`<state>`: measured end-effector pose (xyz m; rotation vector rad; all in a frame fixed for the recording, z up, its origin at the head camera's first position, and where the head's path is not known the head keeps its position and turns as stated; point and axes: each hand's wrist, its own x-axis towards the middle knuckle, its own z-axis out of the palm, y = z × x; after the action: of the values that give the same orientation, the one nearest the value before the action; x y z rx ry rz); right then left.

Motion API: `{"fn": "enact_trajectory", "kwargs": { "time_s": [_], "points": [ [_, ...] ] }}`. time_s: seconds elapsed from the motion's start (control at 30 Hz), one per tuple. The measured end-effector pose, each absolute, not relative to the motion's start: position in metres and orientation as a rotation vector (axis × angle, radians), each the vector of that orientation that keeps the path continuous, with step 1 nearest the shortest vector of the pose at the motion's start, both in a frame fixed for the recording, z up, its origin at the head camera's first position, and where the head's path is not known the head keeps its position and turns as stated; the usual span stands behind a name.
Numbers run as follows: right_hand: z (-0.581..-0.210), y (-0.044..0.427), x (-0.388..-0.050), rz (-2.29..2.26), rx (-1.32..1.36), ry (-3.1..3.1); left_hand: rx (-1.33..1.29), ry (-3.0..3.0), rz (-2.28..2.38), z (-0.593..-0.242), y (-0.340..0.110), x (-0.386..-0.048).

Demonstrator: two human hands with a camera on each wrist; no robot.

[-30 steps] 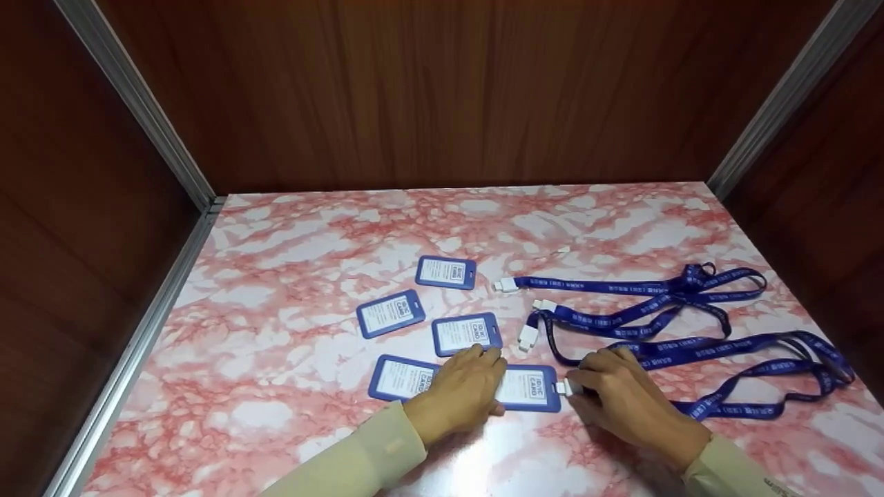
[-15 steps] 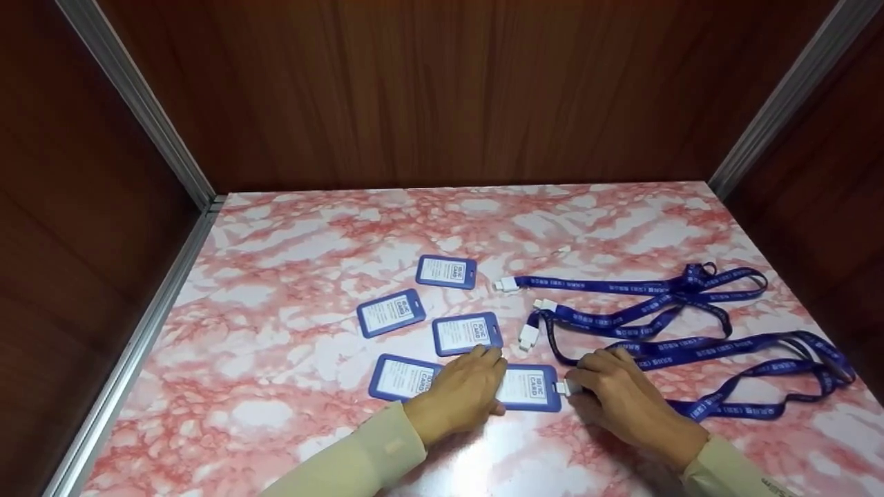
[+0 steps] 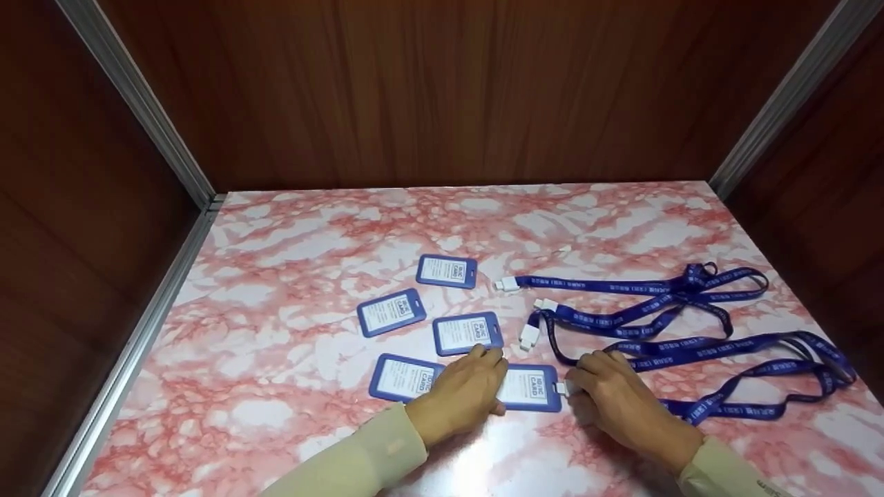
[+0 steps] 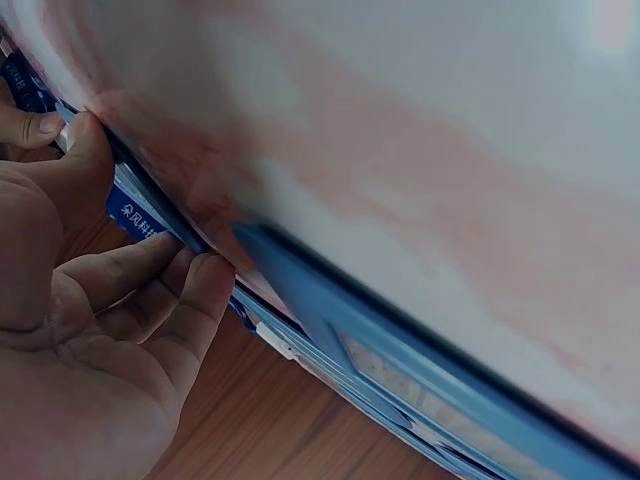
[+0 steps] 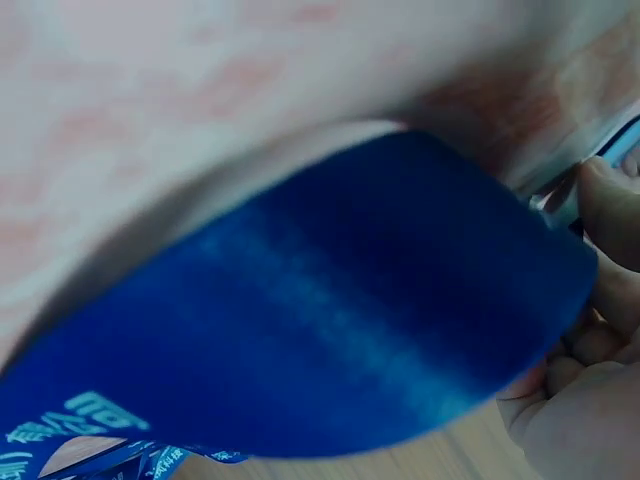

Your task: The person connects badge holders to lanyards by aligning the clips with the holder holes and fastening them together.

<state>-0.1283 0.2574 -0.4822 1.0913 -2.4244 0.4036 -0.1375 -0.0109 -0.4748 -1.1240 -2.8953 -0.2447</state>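
Observation:
My left hand (image 3: 461, 393) grips a blue-framed card holder (image 3: 530, 388) by its edges, thumb on the near side and fingers on the far side, as the left wrist view also shows. At the holder's slotted right end, my right hand (image 3: 618, 400) pinches the white clip (image 3: 561, 388) of a blue lanyard (image 3: 732, 413). The clip's tip meets the slot; whether it is hooked through I cannot tell. In the right wrist view the lanyard's strap (image 5: 330, 300) bends up beside the fingers. Another card holder (image 3: 402, 377) lies partly behind my left hand.
Three more card holders lie beyond my left hand: one nearest it (image 3: 467, 334), one to the left (image 3: 391, 313), one farthest back (image 3: 447, 271). Blue lanyards (image 3: 608, 284) with white clips (image 3: 529, 337) overlap on the right. Brown panels (image 3: 442, 90) enclose the marbled table's back and sides.
My right hand has shifted very slightly at the clip. The left hand and the card holder have stayed in place.

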Motion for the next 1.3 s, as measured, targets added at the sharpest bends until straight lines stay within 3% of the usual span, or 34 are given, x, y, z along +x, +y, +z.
{"fn": "enact_trajectory", "kwargs": {
  "time_s": [1.3],
  "points": [
    [-0.4807,0.2507,-0.1248,0.386,1.072,-2.464,-1.153,-2.897,-0.212,-0.4718,-0.0078,-0.1372]
  ]
}}
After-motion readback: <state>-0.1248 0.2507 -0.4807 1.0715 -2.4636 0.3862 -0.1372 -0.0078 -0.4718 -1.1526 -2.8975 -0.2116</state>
